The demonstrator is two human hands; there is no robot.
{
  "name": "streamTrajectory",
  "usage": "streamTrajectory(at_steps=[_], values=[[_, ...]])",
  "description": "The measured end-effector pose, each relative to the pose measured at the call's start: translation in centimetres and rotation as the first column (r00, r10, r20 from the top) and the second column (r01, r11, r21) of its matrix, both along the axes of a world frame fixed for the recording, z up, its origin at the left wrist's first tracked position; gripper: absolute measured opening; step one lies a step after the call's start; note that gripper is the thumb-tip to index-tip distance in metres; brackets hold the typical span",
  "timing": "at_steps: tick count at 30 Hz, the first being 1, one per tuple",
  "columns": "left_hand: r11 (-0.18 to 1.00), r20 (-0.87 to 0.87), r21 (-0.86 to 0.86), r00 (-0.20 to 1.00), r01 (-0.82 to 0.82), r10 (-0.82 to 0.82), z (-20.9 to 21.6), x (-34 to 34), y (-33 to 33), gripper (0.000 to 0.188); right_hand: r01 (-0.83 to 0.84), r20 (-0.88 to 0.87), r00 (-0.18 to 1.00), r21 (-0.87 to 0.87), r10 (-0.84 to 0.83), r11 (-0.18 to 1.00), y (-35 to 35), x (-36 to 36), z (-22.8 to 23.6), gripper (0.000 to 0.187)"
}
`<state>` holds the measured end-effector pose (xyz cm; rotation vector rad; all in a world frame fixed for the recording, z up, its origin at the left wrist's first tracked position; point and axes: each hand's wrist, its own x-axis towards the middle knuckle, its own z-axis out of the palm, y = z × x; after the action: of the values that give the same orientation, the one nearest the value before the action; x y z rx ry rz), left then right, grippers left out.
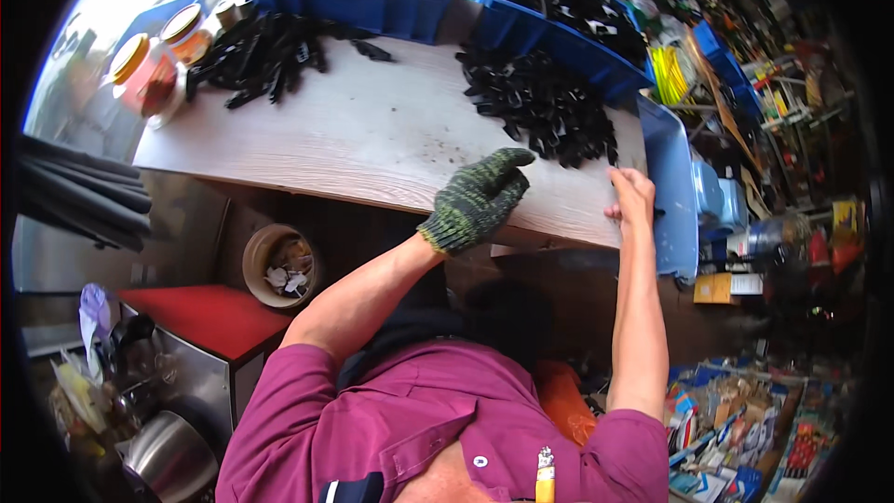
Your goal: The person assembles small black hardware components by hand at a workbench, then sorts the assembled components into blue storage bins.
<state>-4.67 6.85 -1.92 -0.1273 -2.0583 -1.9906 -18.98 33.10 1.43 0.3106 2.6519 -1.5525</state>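
Note:
A dark green and black knitted glove covers my left hand (478,200), which hovers at the table's front edge. Its fingers are loosely bent and apart, with nothing seen between them. Bare and closed, my right hand (633,197) is at the table's right front corner, just beside a heap of small black parts (540,102). Whatever its fingers pinch is hidden or too small to name. The heap lies on the pale wood-grain table (372,130) in front of a blue crate (563,37). A second pile of longer black pieces (261,56) lies at the far left.
Another blue crate (358,5) of black parts stands at the back. Two lidded jars (144,74) sit at the left corner. A light-blue bin (672,186) hangs against the right edge. Below are a scrap bucket (279,265) and a red-topped cabinet (205,317).

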Motion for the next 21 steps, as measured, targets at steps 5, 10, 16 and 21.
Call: streamTrajectory(at_steps=[5, 10, 16, 21], values=[[0.915, -0.167, -0.395, 0.986, -0.088, 0.023, -0.7, -1.6, -0.3, 0.049, -0.335, 0.048, 0.925, -0.37, 0.378, 0.867, -6.2, 5.5, 1.0, 0.031], [0.769, -0.166, -0.638, 0.983, -0.046, -0.079, 0.2, -1.4, -2.0, 0.044, -0.497, 0.052, 0.813, -0.457, 0.58, 0.737, -9.4, 7.6, 0.2, 0.038], [0.665, -0.182, -0.743, 0.979, -0.075, -0.093, 0.7, -0.2, -3.6, 0.046, -0.513, 0.051, 0.814, -0.404, 0.579, 0.757, -11.1, 8.7, 0.1, 0.044], [0.711, -0.242, -0.695, 0.966, -0.106, -0.092, 1.6, 0.8, -4.9, 0.048, -0.473, -0.027, 0.848, -0.488, 0.529, 0.734, -13.2, 10.1, -0.8, 0.035]])
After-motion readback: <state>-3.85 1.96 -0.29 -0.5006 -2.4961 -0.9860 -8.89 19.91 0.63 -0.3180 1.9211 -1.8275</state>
